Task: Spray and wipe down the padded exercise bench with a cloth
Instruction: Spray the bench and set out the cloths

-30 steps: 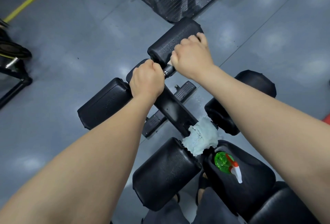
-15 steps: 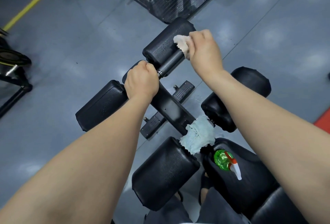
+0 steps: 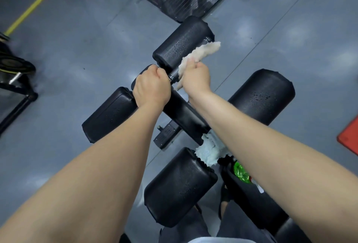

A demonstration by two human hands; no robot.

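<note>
Your left hand (image 3: 151, 90) grips the bar (image 3: 173, 75) just near the wet far roller pad (image 3: 182, 43). Your right hand (image 3: 195, 78), beside it, clutches the cloth (image 3: 201, 52) against that pad. The spray bottle (image 3: 241, 172) lies on the near right pad (image 3: 248, 202).

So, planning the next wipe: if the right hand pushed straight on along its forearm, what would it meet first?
Probably the wet far roller pad, just beyond the right hand. The cloth it grips lies beside that pad's end, though depth is unclear.
</note>
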